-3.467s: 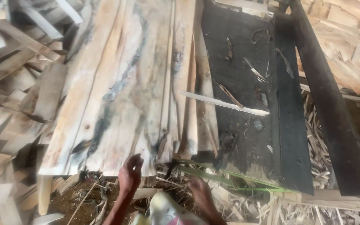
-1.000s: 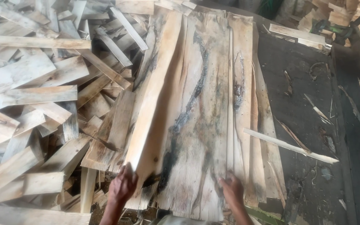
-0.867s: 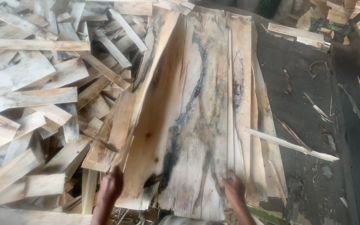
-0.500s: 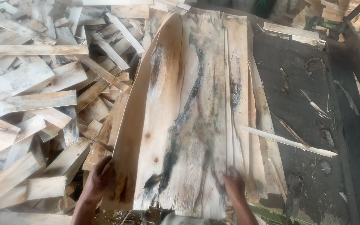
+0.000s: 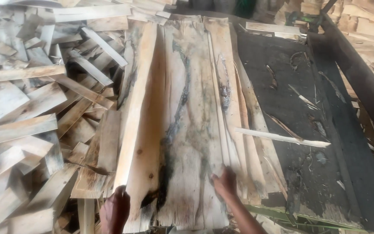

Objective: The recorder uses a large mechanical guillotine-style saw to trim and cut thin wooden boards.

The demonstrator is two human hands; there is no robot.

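A stack of thin, pale wood veneer sheets (image 5: pixel 187 121) with dark streaks lies lengthwise ahead of me. My left hand (image 5: pixel 114 211) grips the near left corner of the top sheet, whose left edge (image 5: pixel 137 104) is curled up and folded over. My right hand (image 5: pixel 224 183) presses flat on the sheet near its right side, fingers spread.
A big heap of loose wood strips and offcuts (image 5: pixel 31 108) fills the left. To the right lies a dark board surface (image 5: pixel 295 112) with splinters, and a long thin sliver (image 5: pixel 282 137) lying across it. A dark beam (image 5: pixel 360 86) runs along the far right.
My left hand has lifted and rolled the left edge of the top sheet inward, then lowered it. My right hand has slid left and further up onto the sheet.
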